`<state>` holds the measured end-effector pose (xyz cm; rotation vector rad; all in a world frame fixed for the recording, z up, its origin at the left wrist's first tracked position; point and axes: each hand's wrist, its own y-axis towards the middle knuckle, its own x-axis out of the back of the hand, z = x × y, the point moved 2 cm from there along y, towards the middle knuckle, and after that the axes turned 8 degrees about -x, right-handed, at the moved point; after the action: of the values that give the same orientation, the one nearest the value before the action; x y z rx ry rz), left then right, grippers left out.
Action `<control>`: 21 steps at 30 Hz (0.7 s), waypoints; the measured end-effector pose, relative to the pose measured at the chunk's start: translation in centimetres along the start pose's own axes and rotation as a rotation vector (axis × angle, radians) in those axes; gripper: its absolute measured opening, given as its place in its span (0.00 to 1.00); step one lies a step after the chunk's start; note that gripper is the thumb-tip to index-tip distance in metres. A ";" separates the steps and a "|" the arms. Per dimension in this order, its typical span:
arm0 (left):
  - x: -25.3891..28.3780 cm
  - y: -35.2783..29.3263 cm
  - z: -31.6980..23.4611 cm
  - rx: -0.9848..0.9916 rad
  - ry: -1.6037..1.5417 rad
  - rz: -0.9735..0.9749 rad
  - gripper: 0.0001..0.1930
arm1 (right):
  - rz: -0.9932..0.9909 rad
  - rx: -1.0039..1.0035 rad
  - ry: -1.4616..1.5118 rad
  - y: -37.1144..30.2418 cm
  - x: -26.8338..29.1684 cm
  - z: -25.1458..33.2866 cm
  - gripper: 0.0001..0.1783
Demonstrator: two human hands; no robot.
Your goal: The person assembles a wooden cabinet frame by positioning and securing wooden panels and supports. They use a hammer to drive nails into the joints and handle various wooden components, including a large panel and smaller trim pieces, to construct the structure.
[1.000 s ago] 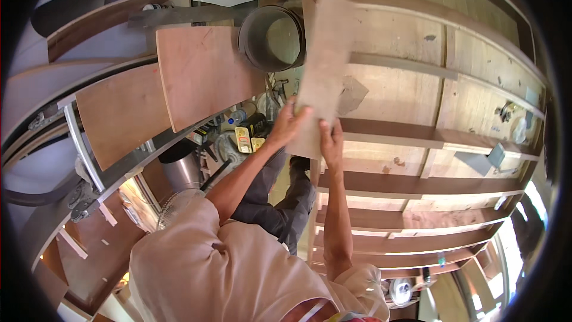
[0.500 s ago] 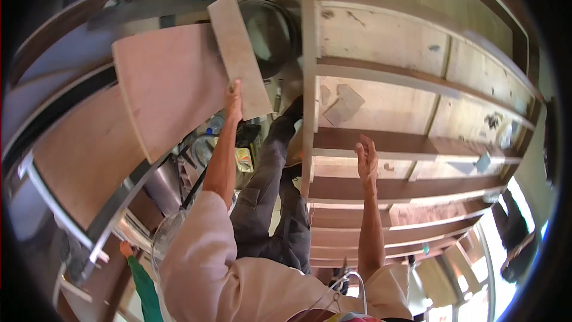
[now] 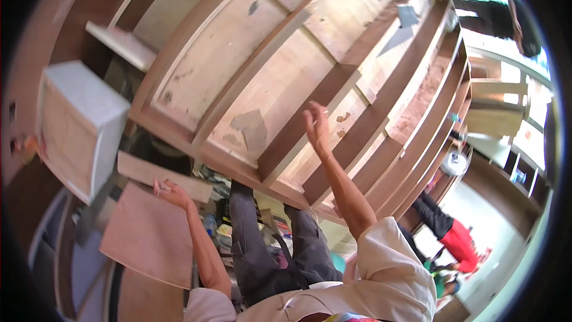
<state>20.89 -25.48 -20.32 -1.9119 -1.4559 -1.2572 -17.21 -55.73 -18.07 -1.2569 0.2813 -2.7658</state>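
My left hand (image 3: 171, 194) is at the lower edge of a narrow wooden strip (image 3: 143, 170), its fingers loosely bent and apart, not wrapped round the strip. Below that strip lies a larger reddish-brown wooden panel (image 3: 146, 232), with another brown panel (image 3: 149, 298) lower down. My right hand (image 3: 317, 125) is raised in front of a large wooden shelf frame (image 3: 232, 68), its fingers spread and nothing in them. Whether it touches the frame I cannot tell.
A white-sided wooden box (image 3: 89, 125) stands at the left. Tools and small items lie on the floor by my legs (image 3: 253, 238). Dust and a grey scrap (image 3: 250, 130) sit in the shelf frame. A person in red (image 3: 462, 244) bends over at the right.
My view has swung to the right, showing more of the shelf frame and the room. My left hand has let go of the narrow strip it held. My right hand stays raised.
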 end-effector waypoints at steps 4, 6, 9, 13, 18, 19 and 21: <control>-8.0 8.5 -18.3 -0.469 -0.364 0.301 0.15 | -0.416 -0.326 0.081 9.2 4.9 -5.0 0.23; -14.0 9.5 -28.4 -0.527 -0.611 0.516 0.15 | -0.560 -0.329 -0.061 13.8 7.0 -7.3 0.31; -21.7 8.6 -41.8 -0.865 -0.523 0.809 0.17 | -0.576 -0.585 -0.148 18.4 7.4 -9.0 0.38; -31.6 6.7 -53.1 -0.952 -0.450 0.961 0.25 | -0.628 -0.631 -0.128 20.9 5.3 -10.2 0.37; -39.8 3.5 -62.1 -0.928 -0.247 0.904 0.35 | -0.553 -0.734 -0.054 21.3 6.0 -9.4 0.33; -40.7 2.3 -63.5 -0.913 -0.202 0.918 0.33 | -0.539 -0.752 -0.034 21.3 6.3 -9.4 0.33; -41.9 0.6 -66.1 -0.883 -0.112 0.931 0.31 | -0.539 -0.770 -0.010 21.5 6.8 -9.2 0.33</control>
<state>-6.68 -98.70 -22.79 -2.6994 0.1665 -1.3649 -28.45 -76.61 -23.35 -1.6912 1.2771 -3.2145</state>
